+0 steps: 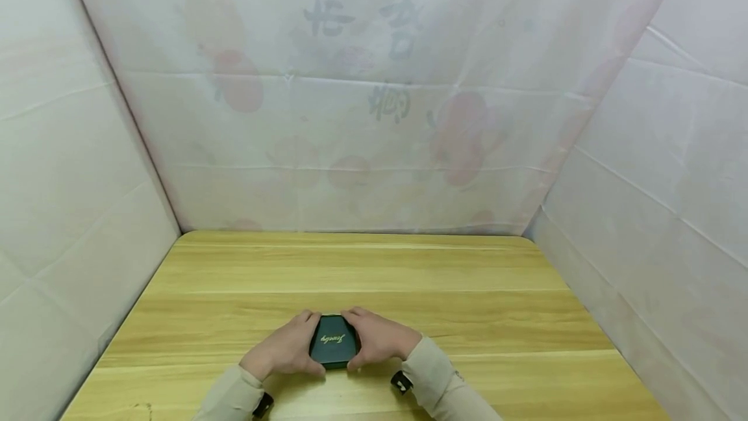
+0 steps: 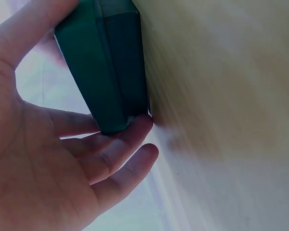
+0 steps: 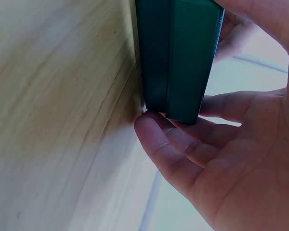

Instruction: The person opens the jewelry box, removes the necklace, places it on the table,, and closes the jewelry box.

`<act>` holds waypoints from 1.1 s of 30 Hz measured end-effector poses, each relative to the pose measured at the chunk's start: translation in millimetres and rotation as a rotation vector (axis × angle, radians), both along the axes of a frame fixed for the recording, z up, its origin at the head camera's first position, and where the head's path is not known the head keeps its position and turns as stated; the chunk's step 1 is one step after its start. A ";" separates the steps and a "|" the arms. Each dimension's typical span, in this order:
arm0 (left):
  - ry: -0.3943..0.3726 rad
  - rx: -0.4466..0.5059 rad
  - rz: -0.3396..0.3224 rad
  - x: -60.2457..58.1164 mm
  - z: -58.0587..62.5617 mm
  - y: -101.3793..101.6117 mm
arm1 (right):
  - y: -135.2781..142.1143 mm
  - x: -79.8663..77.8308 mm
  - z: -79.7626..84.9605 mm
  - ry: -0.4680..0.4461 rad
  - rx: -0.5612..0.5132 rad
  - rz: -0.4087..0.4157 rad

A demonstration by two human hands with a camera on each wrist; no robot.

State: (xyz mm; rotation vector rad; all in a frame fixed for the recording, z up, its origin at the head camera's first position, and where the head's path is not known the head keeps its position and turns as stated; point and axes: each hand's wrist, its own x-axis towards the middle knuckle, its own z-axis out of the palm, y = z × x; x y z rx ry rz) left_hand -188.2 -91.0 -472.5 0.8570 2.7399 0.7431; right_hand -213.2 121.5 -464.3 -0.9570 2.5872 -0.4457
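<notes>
A small dark green jewelry box with gold script on its lid lies on the table, between both hands near the front. My left hand grips its left side, thumb at the near corner and fingers round the far one. On the opposite side my right hand holds it the same way. In the left wrist view the box shows a seam between lid and base, and the fingers curl round its far end. The right wrist view shows the box with the lid down and fingertips at its lower edge.
The wooden table stretches away beyond the hands. A pale cloth wall with faint red shapes and characters rises behind it, and plain cloth walls stand at the left and right. Dark wrist straps sit at the sleeves.
</notes>
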 end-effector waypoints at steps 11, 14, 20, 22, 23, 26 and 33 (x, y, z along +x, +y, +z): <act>-0.007 -0.017 0.010 -0.4 2.2 4.4 | 4.9 0.5 0.6 0.016 -0.013 0.016; -0.013 -0.016 0.011 -0.9 2.5 5.7 | 5.9 0.5 1.8 0.005 -0.013 0.013; -0.022 -0.018 0.013 -1.6 0.0 8.0 | 7.4 1.0 4.0 0.002 0.001 0.014; -0.022 -0.016 0.012 -1.6 -0.9 8.8 | 8.1 1.2 4.3 0.000 0.004 0.010; -0.021 -0.015 0.012 -1.6 -1.1 9.2 | 8.4 1.2 4.3 -0.002 0.005 0.009; -0.019 -0.012 0.010 -1.6 -0.9 10.4 | 9.7 1.6 5.0 -0.012 -0.001 0.002; -0.016 -0.018 0.003 -3.2 0.0 13.2 | 13.5 -0.3 3.1 -0.008 -0.003 0.005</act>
